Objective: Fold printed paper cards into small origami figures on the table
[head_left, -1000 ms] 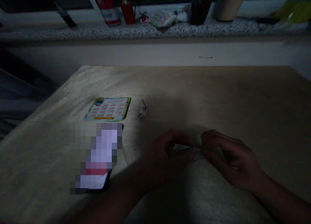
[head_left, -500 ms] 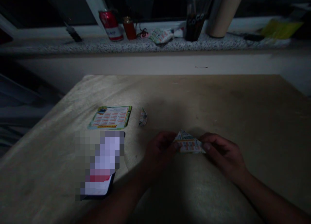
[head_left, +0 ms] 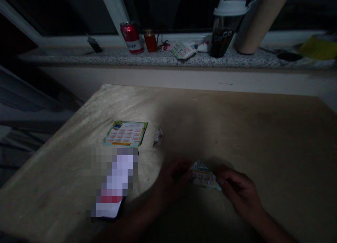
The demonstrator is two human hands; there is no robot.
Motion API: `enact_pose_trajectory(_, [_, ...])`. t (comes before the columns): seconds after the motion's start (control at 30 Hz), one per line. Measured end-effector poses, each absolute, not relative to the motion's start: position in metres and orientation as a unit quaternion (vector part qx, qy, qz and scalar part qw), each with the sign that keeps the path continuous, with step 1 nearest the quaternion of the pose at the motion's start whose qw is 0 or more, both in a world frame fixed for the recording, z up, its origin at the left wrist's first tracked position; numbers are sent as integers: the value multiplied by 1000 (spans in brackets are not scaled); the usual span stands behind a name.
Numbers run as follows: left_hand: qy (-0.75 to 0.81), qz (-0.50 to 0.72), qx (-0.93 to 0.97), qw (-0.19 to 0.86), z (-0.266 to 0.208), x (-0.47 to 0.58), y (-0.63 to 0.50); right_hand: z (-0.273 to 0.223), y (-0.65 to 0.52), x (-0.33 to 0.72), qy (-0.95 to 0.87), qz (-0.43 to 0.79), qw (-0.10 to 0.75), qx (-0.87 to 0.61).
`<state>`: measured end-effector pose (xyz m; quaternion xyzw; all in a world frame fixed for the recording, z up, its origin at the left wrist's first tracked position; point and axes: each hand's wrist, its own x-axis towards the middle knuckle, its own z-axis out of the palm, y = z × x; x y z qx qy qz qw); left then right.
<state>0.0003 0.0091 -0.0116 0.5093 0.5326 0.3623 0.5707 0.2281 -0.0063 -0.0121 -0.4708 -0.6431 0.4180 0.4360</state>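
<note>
Between my two hands is a printed sheet of paper (head_left: 203, 176), folded to a triangular shape with its point facing away from me. My left hand (head_left: 172, 179) pinches its left side, fingers in deep shadow. On the right edge, my right hand (head_left: 237, 186) closes thumb and fingers. Farther off and to the left lies a small folded paper piece (head_left: 158, 137). Beside that rests a stack of printed cards (head_left: 126, 133) in green borders. Nearer me, a phone (head_left: 116, 183) with a lit, pixelated screen lies on the table.
The pale table (head_left: 263, 130) reaches to the wall under a speckled stone sill (head_left: 116, 59). On the sill stand a red can (head_left: 131, 37), an orange lighter-like item (head_left: 151, 41), a crumpled printed wrapper (head_left: 184, 50), a lidded cup (head_left: 226, 28) and a cardboard tube (head_left: 259, 25).
My view has tilted, so everything sits lower in the picture and the sill shifts rightward. Both hands still hold the folded paper, whose triangular face now shows more fully.
</note>
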Motion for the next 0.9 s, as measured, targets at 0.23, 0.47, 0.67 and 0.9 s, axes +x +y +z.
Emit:
enact_pose_trajectory(0.23, [500, 395, 581, 507, -19, 1, 1, -8, -7, 232, -623, 415, 422, -511])
enact_pose_trajectory(0.47, [445, 418, 715, 340, -25, -1, -11, -7, -4, 226, -533, 460, 382, -599])
enact_pose_trajectory(0.67, [462, 377, 750, 285, -30, 6, -14, -4, -2, 209, -489, 483, 402, -605])
enact_pose_trajectory(0.9, [467, 407, 726, 299, -24, 4, -7, -5, -8, 192, -493, 509, 432, -559])
